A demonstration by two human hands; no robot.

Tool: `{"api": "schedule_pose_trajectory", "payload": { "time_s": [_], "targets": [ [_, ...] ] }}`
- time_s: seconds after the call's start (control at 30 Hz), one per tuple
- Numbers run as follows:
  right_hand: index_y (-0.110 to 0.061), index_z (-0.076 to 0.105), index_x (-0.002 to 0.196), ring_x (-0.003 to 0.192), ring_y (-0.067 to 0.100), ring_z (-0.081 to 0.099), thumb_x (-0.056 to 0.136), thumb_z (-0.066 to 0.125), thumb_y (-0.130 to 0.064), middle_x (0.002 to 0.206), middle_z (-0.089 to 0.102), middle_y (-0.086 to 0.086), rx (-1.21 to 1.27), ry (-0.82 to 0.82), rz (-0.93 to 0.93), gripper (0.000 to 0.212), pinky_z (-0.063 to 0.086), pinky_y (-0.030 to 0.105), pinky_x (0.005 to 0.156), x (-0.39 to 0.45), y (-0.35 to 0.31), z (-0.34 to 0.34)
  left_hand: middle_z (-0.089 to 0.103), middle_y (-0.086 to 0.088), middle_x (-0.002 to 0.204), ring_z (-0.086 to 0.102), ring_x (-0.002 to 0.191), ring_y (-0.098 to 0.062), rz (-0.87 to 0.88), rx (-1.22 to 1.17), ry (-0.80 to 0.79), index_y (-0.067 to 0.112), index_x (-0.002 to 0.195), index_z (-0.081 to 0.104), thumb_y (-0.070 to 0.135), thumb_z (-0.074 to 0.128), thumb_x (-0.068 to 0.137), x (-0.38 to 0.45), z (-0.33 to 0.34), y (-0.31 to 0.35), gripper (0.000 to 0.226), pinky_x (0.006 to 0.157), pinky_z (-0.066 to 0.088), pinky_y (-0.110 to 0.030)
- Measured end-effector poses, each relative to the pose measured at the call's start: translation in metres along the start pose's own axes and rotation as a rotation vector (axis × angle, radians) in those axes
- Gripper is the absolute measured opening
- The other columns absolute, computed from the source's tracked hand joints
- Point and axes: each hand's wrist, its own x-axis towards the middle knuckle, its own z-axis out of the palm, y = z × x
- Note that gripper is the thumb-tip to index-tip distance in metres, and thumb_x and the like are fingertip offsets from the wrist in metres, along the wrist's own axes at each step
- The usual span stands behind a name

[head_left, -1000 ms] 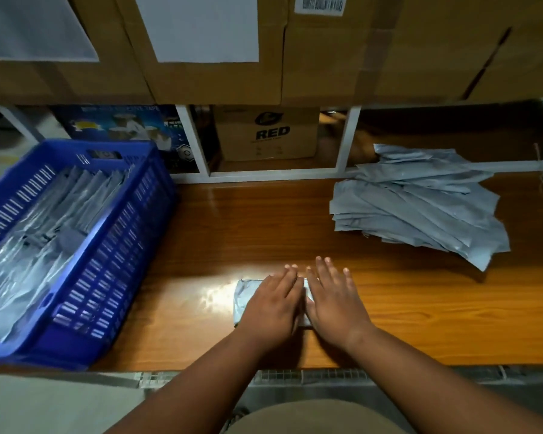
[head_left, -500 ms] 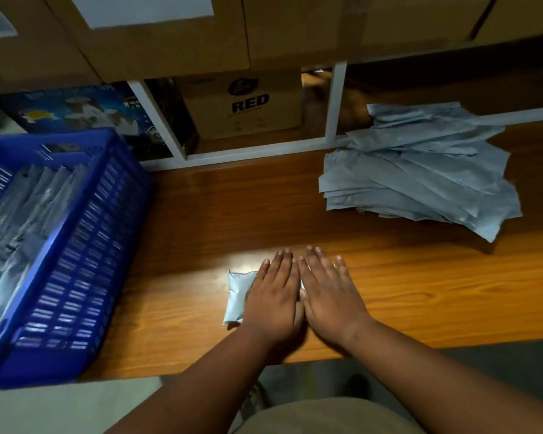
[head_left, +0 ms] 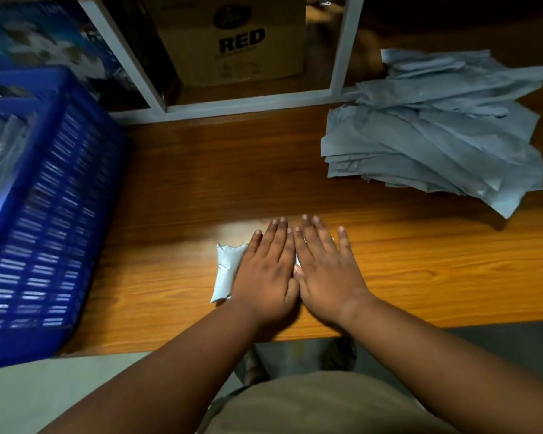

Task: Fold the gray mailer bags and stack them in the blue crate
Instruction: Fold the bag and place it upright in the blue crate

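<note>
A folded gray mailer bag (head_left: pixel 225 270) lies on the wooden table (head_left: pixel 201 189) near its front edge. Only its left end shows. My left hand (head_left: pixel 268 270) and my right hand (head_left: pixel 325 270) lie flat side by side on top of it, fingers straight, pressing it down. A loose pile of unfolded gray mailer bags (head_left: pixel 433 133) sits at the back right of the table. The blue crate (head_left: pixel 44 220) stands at the left, with folded gray bags visible inside at its far left.
A white shelf frame (head_left: pixel 339 57) runs along the back of the table, with a cardboard box marked RED (head_left: pixel 235 42) and a blue printed box (head_left: pixel 51 42) behind it. The table's front edge is just below my wrists.
The view has tilted down and closer. Both hands stay flat on the folded bag, which sits in the same spot on the table.
</note>
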Motion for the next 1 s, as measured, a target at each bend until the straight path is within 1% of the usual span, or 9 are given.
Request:
{"api": "schedule_pose_trajectory", "payload": {
  "time_s": [0.07, 0.23, 0.33, 0.47, 0.53, 0.57, 0.67, 0.83, 1.0],
  "targets": [
    [-0.018, -0.005, 0.170, 0.163, 0.027, -0.020, 0.106, 0.019, -0.049, 0.177, -0.016, 0.008, -0.015, -0.012, 0.002, 0.075, -0.003, 0.065, 0.128, 0.000, -0.001, -0.002, 0.004, -0.017, 0.177, -0.005, 0.165, -0.028, 0.009, -0.005, -0.014, 0.008, 0.169, 0.012, 0.046, 0.025, 0.103, 0.000, 0.000, -0.001, 0.078, 0.132, 0.007, -0.053],
    [-0.022, -0.013, 0.169, 0.160, 0.024, -0.029, 0.109, 0.015, -0.051, 0.175, -0.027, 0.005, -0.005, -0.047, 0.027, 0.072, -0.015, 0.063, 0.126, -0.002, -0.005, -0.015, -0.005, -0.015, 0.177, -0.013, 0.164, -0.027, 0.003, -0.055, -0.094, 0.010, 0.170, 0.005, 0.051, 0.013, 0.099, 0.003, -0.009, -0.004, 0.082, 0.131, 0.003, -0.054],
    [-0.020, -0.005, 0.171, 0.163, 0.025, -0.021, 0.108, 0.012, -0.053, 0.177, -0.017, 0.006, 0.007, -0.020, 0.022, 0.072, -0.012, 0.061, 0.128, -0.003, -0.006, -0.022, 0.005, -0.017, 0.177, -0.005, 0.165, -0.029, 0.024, -0.034, -0.083, 0.008, 0.169, 0.013, 0.051, 0.020, 0.100, -0.001, -0.018, -0.004, 0.082, 0.132, 0.004, -0.053],
    [-0.013, 0.012, 0.171, 0.165, 0.023, -0.006, 0.108, 0.032, -0.034, 0.179, 0.004, 0.010, 0.128, 0.096, -0.100, 0.069, -0.007, 0.043, 0.131, 0.006, -0.017, -0.024, 0.021, -0.016, 0.174, 0.013, 0.164, -0.032, 0.085, 0.040, 0.008, 0.011, 0.168, 0.025, 0.047, 0.036, 0.102, -0.010, -0.021, -0.010, 0.076, 0.132, 0.009, -0.052],
    [-0.013, 0.013, 0.171, 0.165, 0.019, -0.006, 0.109, 0.037, -0.026, 0.179, 0.006, 0.006, 0.226, 0.081, -0.129, 0.068, -0.006, 0.034, 0.131, 0.013, -0.025, -0.018, 0.029, -0.016, 0.172, 0.020, 0.162, -0.033, 0.077, 0.022, 0.048, 0.010, 0.166, 0.031, 0.044, 0.039, 0.103, -0.013, -0.017, -0.014, 0.072, 0.132, 0.014, -0.052],
    [-0.014, 0.014, 0.171, 0.165, 0.017, -0.004, 0.109, 0.037, -0.025, 0.179, 0.007, 0.005, 0.247, 0.073, -0.123, 0.067, -0.003, 0.034, 0.133, 0.014, -0.027, -0.014, 0.031, -0.017, 0.171, 0.021, 0.162, -0.034, 0.070, 0.011, 0.054, 0.009, 0.165, 0.033, 0.043, 0.039, 0.103, -0.014, -0.015, -0.016, 0.071, 0.131, 0.015, -0.053],
    [-0.015, 0.016, 0.171, 0.165, 0.018, 0.005, 0.107, 0.035, -0.028, 0.178, 0.013, 0.004, 0.174, 0.100, -0.110, 0.068, 0.009, 0.044, 0.134, 0.014, -0.027, -0.005, 0.032, -0.016, 0.171, 0.022, 0.162, -0.033, 0.048, -0.008, 0.055, 0.010, 0.165, 0.033, 0.041, 0.041, 0.102, -0.018, -0.010, -0.020, 0.071, 0.130, 0.018, -0.054],
    [-0.017, 0.005, 0.172, 0.166, 0.022, 0.000, 0.105, 0.023, -0.042, 0.179, 0.002, 0.006, 0.032, 0.062, -0.032, 0.073, 0.007, 0.061, 0.131, 0.015, -0.029, -0.007, 0.024, -0.010, 0.175, 0.015, 0.164, -0.027, 0.017, -0.035, 0.106, 0.012, 0.168, 0.025, 0.039, 0.042, 0.102, -0.023, -0.006, -0.025, 0.074, 0.130, 0.016, -0.053],
    [-0.017, 0.003, 0.171, 0.166, 0.026, -0.003, 0.106, 0.023, -0.044, 0.179, -0.001, 0.008, -0.024, 0.045, 0.007, 0.074, 0.008, 0.067, 0.127, 0.018, -0.030, -0.005, 0.019, -0.008, 0.176, 0.010, 0.164, -0.025, 0.005, -0.045, 0.132, 0.012, 0.169, 0.020, 0.038, 0.044, 0.103, -0.021, -0.004, -0.025, 0.075, 0.130, 0.014, -0.054]
  ]
}}
